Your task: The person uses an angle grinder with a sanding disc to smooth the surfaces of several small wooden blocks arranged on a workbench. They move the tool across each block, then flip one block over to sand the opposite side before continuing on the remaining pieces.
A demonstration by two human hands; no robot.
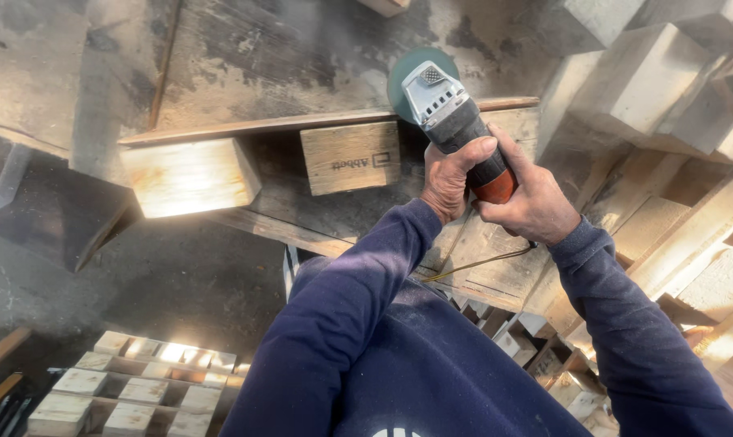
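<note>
Both hands are wrapping around the grey-and-orange angle grinder [455, 121]: the left hand [454, 176] is closing its grip on the dark body, and the right hand [535, 202] is clasping the orange rear end. Its green disc [411, 69] is meeting the thin brown wooden slat [261, 126] at the far edge of the weathered wooden pallet [496, 259]. Two pale square wooden blocks [190, 176] are sitting just beneath that slat. More stacked pallets [131, 392] are lying on the floor at lower left.
</note>
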